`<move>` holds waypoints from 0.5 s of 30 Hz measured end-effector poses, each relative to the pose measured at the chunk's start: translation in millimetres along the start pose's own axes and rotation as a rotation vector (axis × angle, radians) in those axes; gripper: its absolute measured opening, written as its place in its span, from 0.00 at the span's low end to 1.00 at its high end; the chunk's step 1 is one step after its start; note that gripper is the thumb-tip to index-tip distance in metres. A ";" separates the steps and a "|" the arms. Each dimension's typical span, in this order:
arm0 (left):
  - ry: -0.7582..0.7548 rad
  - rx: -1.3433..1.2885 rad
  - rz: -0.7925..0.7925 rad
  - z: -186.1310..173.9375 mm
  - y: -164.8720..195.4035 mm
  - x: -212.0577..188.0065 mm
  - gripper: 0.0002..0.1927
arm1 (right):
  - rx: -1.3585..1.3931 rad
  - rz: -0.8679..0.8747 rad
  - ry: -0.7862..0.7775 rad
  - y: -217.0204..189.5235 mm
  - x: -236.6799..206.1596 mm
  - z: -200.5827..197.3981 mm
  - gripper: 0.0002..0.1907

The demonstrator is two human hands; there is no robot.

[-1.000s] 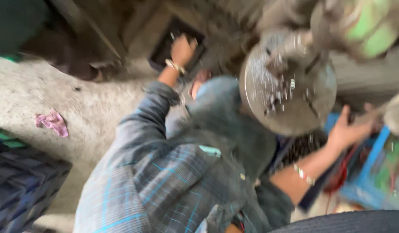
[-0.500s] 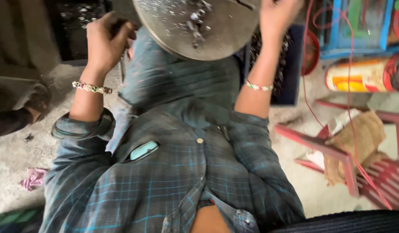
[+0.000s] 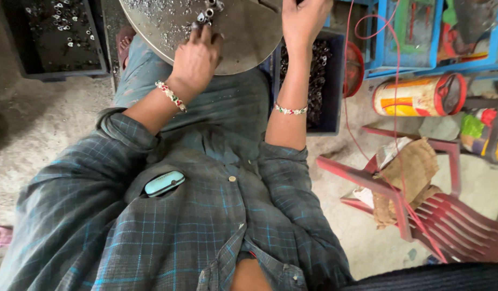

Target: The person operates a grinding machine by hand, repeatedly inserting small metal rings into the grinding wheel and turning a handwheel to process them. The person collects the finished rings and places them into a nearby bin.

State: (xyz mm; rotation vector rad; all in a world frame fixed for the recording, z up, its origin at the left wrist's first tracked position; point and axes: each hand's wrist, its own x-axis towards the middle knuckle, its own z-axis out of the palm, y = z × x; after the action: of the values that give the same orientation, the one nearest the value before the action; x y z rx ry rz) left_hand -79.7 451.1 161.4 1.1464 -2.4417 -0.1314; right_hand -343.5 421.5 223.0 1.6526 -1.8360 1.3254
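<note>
Your left hand (image 3: 195, 62) rested curled on the round grey metal disc (image 3: 243, 37), fingertips touching small shiny metal rings (image 3: 206, 13) near its top; your right hand (image 3: 304, 20) gripped the disc's right edge.

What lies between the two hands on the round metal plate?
In the head view, bare plate separates the left hand from the right hand.

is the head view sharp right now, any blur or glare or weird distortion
Head view: mostly sharp, daylight soft and even, no hard shadows; faint sheen on the round metal plate, no real glare. Left hand and right hand crisp, the right cut off by the top edge. Wide lens bows the shirt at the bottom.
</note>
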 end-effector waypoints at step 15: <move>0.371 -1.975 -0.690 -51.3 -65.3 -25.5 0.11 | 0.099 0.048 -0.015 -13.2 24.3 -12.7 0.17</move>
State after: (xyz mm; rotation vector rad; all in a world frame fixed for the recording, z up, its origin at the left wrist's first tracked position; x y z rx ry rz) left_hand 2.8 432.8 181.4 0.6625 -0.5655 -1.7371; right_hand -342.2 418.6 253.2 1.6817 -1.8565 1.4498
